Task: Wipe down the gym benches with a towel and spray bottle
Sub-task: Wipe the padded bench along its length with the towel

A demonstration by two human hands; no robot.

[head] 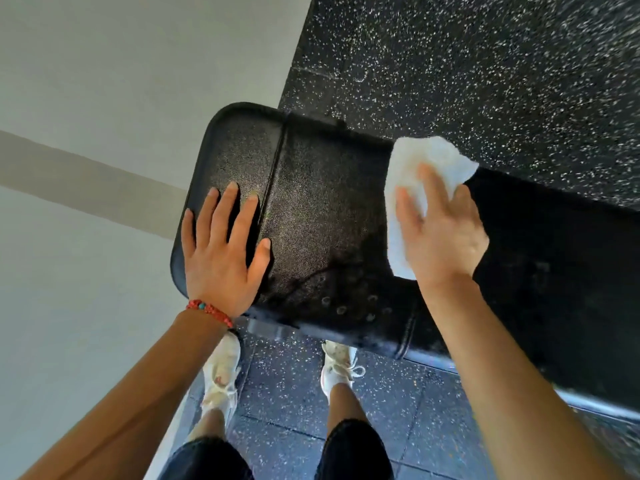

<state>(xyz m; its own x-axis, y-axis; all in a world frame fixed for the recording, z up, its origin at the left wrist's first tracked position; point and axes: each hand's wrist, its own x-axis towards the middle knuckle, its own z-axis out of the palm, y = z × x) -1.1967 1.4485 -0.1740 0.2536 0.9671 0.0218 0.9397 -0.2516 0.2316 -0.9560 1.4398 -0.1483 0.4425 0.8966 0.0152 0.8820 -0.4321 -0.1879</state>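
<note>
Head view: left hand lay flat, empty, bracing the surface; right hand pressed the towel mid-pad, fingers spread. Droplets, possibly spray, risked streaks if missed.

I am looking into a gym. The floor is made of black rubber tiles with small white speckles, the kind that is laid in training rooms, and I can see the seams between the tiles. On it stands a padded bench with black textured upholstery and a metal frame under it. A plain pale wall with one darker stripe closes the room on the left side.
</note>
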